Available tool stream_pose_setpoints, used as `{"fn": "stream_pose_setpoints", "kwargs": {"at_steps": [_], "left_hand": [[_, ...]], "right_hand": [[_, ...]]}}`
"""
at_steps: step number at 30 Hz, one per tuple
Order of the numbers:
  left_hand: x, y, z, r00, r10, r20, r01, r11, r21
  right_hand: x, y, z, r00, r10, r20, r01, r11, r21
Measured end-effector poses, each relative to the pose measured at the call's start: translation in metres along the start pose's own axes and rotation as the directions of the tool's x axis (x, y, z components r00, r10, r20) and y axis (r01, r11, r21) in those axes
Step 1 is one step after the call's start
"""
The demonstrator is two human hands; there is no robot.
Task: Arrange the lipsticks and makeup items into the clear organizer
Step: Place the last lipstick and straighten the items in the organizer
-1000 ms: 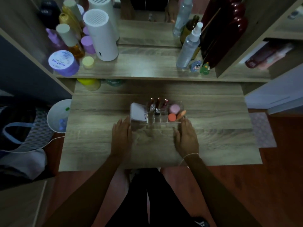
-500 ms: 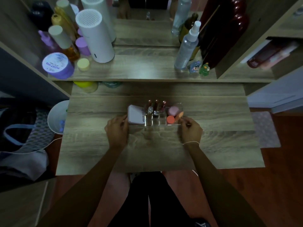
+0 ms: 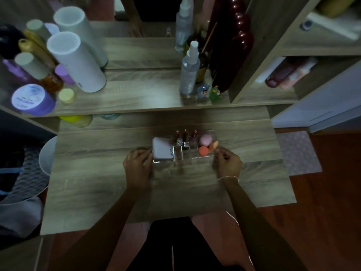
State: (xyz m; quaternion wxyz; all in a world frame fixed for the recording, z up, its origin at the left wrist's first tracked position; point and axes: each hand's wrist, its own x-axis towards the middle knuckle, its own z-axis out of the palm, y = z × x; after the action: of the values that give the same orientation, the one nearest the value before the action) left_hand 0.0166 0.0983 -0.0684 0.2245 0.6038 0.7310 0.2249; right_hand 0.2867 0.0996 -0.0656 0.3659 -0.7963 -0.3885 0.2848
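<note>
We saw clear organizer [image 3: 184, 156] on desk [image 3: 97, 182], between left hand [image 3: 137, 169] and right hand [image 3: 228, 164], fingers curled against its ends. Long axis ran left-right; lipsticks [image 3: 185, 136] stood upright.

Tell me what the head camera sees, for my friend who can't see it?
Two hands, left and right, hold the ends of a clear organizer on a wooden table. Inside stand lipsticks, a white case and round sponges. Bottles crowd the shelf behind.
</note>
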Motion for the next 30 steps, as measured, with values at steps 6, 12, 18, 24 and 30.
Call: {"fn": "stream_pose_setpoints", "kwargs": {"at_steps": [6, 12, 18, 24, 30], "left_hand": [[0.004, 0.036, 0.027, 0.996, 0.049, 0.080, -0.048, 0.999, -0.020], [0.012, 0.069, 0.048, 0.987, 0.080, 0.141, -0.076, 0.997, -0.032], [0.021, 0.094, 0.062, 0.974, 0.118, 0.193, -0.119, 0.993, -0.004], [0.027, 0.108, 0.072, 0.965, 0.154, 0.210, -0.156, 0.988, -0.006], [0.033, 0.116, 0.078, 0.966, 0.162, 0.202, -0.170, 0.985, 0.020]], "right_hand": [[0.027, 0.016, -0.032, 0.998, 0.060, -0.009, -0.060, 0.998, 0.027], [0.054, 0.024, -0.056, 0.996, 0.053, -0.070, -0.057, 0.996, -0.069], [0.079, 0.034, -0.073, 0.988, 0.110, -0.105, -0.123, 0.984, -0.126], [0.094, 0.035, -0.082, 0.987, 0.115, -0.107, -0.127, 0.986, -0.108], [0.104, 0.036, -0.085, 0.991, 0.085, -0.102, -0.101, 0.979, -0.174]]}}
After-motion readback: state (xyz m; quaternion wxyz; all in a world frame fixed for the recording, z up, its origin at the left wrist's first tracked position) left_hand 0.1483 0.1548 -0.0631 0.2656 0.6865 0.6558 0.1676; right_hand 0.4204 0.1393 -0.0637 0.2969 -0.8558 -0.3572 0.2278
